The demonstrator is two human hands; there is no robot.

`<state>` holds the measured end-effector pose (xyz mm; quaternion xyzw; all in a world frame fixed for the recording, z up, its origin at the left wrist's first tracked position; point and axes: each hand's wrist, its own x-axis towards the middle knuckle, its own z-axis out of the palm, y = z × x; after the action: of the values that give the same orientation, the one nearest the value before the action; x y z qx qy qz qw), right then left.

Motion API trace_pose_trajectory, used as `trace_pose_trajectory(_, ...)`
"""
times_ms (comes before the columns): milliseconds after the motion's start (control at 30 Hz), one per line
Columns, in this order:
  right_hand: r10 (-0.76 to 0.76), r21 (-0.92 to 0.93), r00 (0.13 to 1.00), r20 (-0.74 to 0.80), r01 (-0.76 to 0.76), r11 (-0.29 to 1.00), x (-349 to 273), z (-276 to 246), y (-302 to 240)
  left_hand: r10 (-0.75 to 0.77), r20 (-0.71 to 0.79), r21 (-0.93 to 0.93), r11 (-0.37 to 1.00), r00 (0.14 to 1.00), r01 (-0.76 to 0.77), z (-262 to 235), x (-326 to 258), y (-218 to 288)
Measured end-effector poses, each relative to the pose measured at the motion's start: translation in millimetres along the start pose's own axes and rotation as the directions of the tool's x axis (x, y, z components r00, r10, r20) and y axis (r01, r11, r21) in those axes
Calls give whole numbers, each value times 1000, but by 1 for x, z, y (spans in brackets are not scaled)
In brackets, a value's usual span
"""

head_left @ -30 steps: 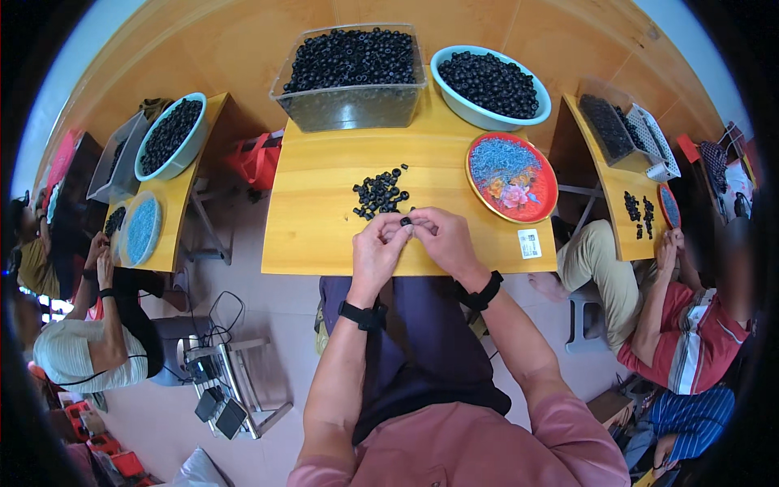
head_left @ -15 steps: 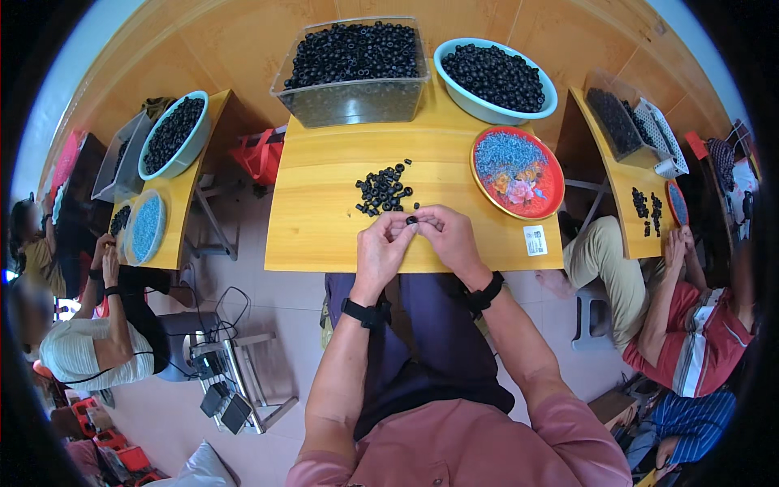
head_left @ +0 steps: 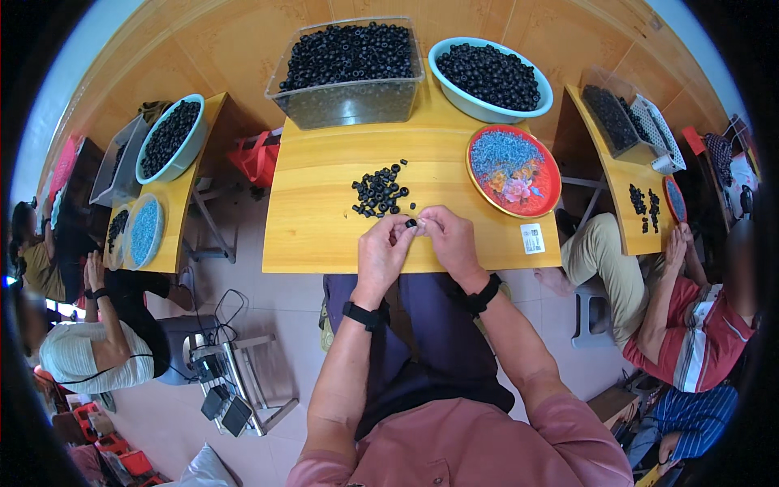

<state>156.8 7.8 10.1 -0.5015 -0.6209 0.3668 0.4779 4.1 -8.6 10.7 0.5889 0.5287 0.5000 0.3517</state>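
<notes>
Right now, in the head view, we are bringing both hands together just over the near edge of the yellow table [head_left: 324, 235]. Our left hand [head_left: 381, 253] and right hand [head_left: 450, 242] are meeting fingertip to fingertip, and the fingers are pinching shut on a small black ring [head_left: 411, 222] held between them (which hand is bearing most of it we cannot tell). Just beyond the hands a loose pile of black rings [head_left: 379, 191] is lying on the table.

We are judging the ring to be light, stiff and small enough to slip or roll away, so its outer rim, taken between thumb and forefinger, looks the safest hold.

Farther back a clear tub [head_left: 349, 73] and a pale blue basin [head_left: 490, 78] are standing heaped with the same black rings, and a red plate [head_left: 513, 170] of small bluish pieces is sitting to the right. A small white rectangular label [head_left: 532, 239] with dark print is lying flat near the table's right front corner.
</notes>
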Motion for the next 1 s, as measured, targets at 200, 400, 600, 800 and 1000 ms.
trace_pose_trajectory(200,-61,41,998,-7,61,997,5,-3,-3,73,-58,83,994,996,-68,3,0,2)
trace_pose_trajectory(400,-147,25,988,41,146,989,6,-4,1,89,-53,101,991,995,-83,2,0,3)
trace_pose_trajectory(600,-84,110,996,37,79,991,7,-4,6,55,-13,111,992,998,-53,1,0,5)
trace_pose_trajectory(800,42,142,996,82,-54,988,8,-8,2,77,-16,47,996,997,-77,-1,2,2)
trace_pose_trajectory(1000,221,190,972,77,-232,954,30,-17,-6,28,-78,-35,999,997,-30,1,1,1)
